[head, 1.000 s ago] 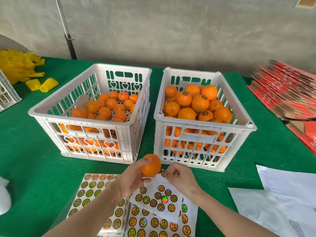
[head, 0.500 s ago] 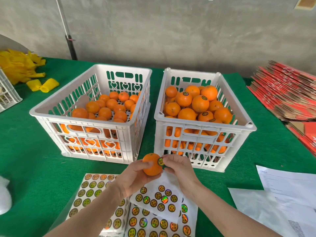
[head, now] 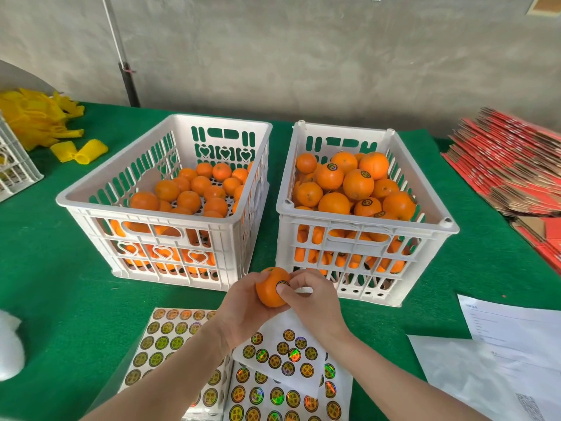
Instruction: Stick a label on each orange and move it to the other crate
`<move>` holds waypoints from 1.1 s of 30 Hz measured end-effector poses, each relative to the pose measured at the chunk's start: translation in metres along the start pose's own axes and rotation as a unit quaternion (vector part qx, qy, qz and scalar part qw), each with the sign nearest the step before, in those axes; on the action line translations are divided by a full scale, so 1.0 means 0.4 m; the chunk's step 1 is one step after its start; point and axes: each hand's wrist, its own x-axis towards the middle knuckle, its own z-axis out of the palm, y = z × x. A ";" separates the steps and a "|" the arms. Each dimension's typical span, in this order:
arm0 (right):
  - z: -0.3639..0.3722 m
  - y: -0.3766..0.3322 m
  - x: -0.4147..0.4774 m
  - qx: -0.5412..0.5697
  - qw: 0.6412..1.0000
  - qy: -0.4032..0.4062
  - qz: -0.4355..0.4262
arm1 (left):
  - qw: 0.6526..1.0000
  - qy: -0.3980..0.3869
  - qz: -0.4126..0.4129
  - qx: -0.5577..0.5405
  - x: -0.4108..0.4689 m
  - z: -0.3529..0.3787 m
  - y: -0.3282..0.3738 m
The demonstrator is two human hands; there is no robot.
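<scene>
2 white crates of moulded plastic, the left crate [head: 151, 218] and the right crate [head: 364, 226], look smooth with a faint sheen. They stand on a green table cloth [head: 60, 284], felt-like, matt and napped. The orange [head: 268, 294] held in front has dimpled, slightly glossy peel. Round labels on the sticker sheets [head: 282, 354] flash holographic foil. Matt white paper [head: 510, 326] lies beside flattened, red-printed corrugated cardboard [head: 510, 165] with raw brown edges. The wall [head: 303, 56] is rough grey concrete.

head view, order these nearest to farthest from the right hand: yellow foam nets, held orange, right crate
1. held orange, touched by the right hand.
2. right crate, just behind the hand.
3. yellow foam nets, far back left.
</scene>
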 end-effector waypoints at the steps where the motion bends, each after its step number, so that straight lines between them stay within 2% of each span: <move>1: -0.002 -0.001 0.001 -0.021 1.000 -0.004 -0.009 | 1.000 0.010 0.002 0.005 0.000 -0.001 0.002; 3: -0.009 -0.002 0.005 -0.062 0.998 -0.012 -0.019 | 0.999 0.023 0.008 0.033 -0.002 -0.003 0.008; 8: -0.035 -0.012 -0.007 -0.108 0.992 -0.057 0.024 | 0.992 0.011 0.016 0.122 -0.036 0.012 0.031; 9: -0.039 -0.016 -0.019 -0.098 0.993 -0.068 0.001 | 0.989 -0.006 0.022 0.144 -0.049 0.021 0.038; 11: -0.044 -0.038 -0.043 -0.098 0.986 -0.075 -0.109 | 0.979 -0.054 0.045 0.189 -0.074 0.042 0.056; 14: -0.047 -0.087 -0.037 -0.110 0.946 -0.046 -0.301 | 0.958 -0.108 0.103 0.244 -0.096 0.097 0.096; 16: -0.049 -0.125 -0.005 -0.098 0.930 -0.003 -0.353 | 0.952 -0.117 0.147 0.243 -0.097 0.142 0.127; 19: -0.068 -0.180 0.066 -0.076 0.916 0.069 -0.387 | 0.943 -0.095 0.195 0.251 -0.071 0.210 0.188; 21: -0.099 -0.217 0.134 -0.084 0.923 0.113 -0.357 | 0.924 -0.060 0.220 0.308 -0.038 0.247 0.237; 22: -0.122 -0.233 0.177 -0.107 0.935 0.127 -0.315 | 0.912 -0.045 0.225 0.340 -0.019 0.261 0.262; 25: -0.214 -0.242 0.321 -0.253 0.955 0.105 -0.113 | 0.898 -0.014 0.184 0.399 0.032 0.284 0.315; 28: -0.287 -0.208 0.407 -0.375 0.925 0.014 0.055 | 0.905 -0.009 0.159 0.395 0.066 0.285 0.330; 31: -0.303 -0.174 0.411 -0.444 0.888 -0.060 0.104 | 0.922 -0.026 0.151 0.354 0.088 0.273 0.330; 33: -0.305 -0.169 0.400 -0.487 0.863 -0.079 0.104 | 0.924 -0.039 0.128 0.358 0.093 0.268 0.335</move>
